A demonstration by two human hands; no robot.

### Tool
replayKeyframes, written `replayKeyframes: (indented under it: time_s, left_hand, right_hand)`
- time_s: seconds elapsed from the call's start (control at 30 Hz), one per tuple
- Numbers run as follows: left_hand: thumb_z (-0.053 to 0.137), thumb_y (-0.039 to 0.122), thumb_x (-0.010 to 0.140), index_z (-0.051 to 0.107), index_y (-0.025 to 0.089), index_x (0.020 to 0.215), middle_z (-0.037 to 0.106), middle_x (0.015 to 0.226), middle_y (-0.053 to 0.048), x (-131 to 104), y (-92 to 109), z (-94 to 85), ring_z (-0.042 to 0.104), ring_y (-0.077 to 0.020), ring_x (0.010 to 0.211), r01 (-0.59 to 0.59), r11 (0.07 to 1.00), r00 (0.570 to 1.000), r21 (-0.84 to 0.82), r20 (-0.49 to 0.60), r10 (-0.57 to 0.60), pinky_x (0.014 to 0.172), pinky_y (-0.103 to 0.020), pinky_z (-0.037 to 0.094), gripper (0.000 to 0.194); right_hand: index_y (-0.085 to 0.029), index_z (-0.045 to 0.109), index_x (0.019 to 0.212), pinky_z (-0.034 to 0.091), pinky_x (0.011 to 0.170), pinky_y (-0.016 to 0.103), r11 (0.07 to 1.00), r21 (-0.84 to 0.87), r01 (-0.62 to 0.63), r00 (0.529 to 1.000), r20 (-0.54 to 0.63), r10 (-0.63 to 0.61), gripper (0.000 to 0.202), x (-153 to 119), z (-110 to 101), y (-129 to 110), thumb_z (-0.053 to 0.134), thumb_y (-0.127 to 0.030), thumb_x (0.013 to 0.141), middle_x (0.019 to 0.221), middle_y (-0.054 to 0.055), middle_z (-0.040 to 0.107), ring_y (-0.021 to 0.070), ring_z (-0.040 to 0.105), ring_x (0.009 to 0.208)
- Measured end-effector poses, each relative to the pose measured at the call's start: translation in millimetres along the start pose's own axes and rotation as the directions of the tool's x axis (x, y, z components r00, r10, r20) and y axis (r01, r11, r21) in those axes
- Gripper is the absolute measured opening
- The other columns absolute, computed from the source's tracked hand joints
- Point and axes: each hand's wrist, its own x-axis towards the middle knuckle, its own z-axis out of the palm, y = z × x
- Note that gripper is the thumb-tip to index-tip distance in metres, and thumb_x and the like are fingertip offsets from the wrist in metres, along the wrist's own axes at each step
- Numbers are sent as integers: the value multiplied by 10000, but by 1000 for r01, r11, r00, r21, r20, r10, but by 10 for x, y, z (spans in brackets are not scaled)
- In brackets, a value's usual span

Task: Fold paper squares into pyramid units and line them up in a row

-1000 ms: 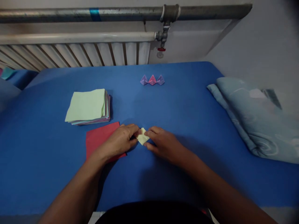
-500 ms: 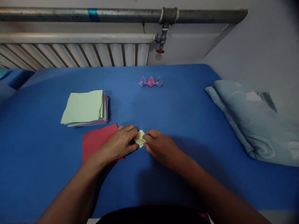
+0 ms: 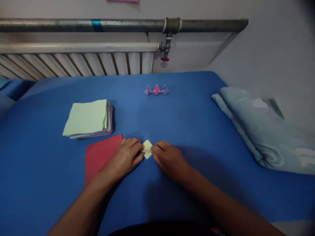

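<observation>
A small folded yellow paper (image 3: 147, 149) lies between my hands on the blue surface (image 3: 172, 121), its corners pointing up and down. My left hand (image 3: 128, 153) grips its left corner with thumb and fingers. On the opposite side, my right hand (image 3: 168, 158) pinches the right corner. Under my left wrist and forearm lies a red sheet (image 3: 98, 157), partly covered. Farther back stand three small folded paper pieces in a row, a pink one (image 3: 156, 89) between two purple ones (image 3: 148, 89).
A stack of coloured paper with light green on top (image 3: 86, 117) sits at the left. A folded grey-green cloth (image 3: 256, 127) lies at the right. Behind the surface are a white radiator (image 3: 95, 62), a metal pipe (image 3: 128, 25) and a red valve handle (image 3: 165, 59).
The view has shifted, so the far items sit slightly lower. The yellow paper now looks flatter, with a crease across its middle. Both hands still hold its sides.
</observation>
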Motion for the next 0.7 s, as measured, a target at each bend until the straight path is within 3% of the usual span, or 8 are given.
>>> replayKeyframes:
  time_s: [0.23, 0.4, 0.7]
  left_hand:
    - [509, 244, 901, 639, 216, 936, 642, 965, -53, 14, -31, -16, 576, -204, 891, -20, 1000, 1000, 3, 12, 20, 797, -355, 410, 138]
    - [503, 267, 919, 649, 220, 921, 640, 939, -42, 17, -56, -21, 575, -192, 885, 32, 998, 999, -56, -14, -33, 801, -344, 399, 154]
    - [539, 261, 899, 636, 198, 839, 636, 911, -33, 61, -16, -13, 559, -206, 886, 171, 985, 985, -20, -22, -172, 832, -391, 367, 130]
  right_hand:
    - [-165, 628, 811, 429, 716, 279, 996, 78, -43, 995, -85, 49, 189, -30, 9, -18, 471, -130, 909, 834, 70, 634, 168, 561, 779]
    - [-158, 633, 831, 461, 760, 293, 980, 174, -95, 988, -103, 114, 224, -22, -6, -22, 435, -145, 935, 863, 86, 637, 174, 579, 809]
    - [-164, 611, 861, 485, 857, 339, 953, 245, -180, 978, -60, 200, 180, 37, -23, -22, 444, -160, 929, 999, 104, 644, 201, 601, 957]
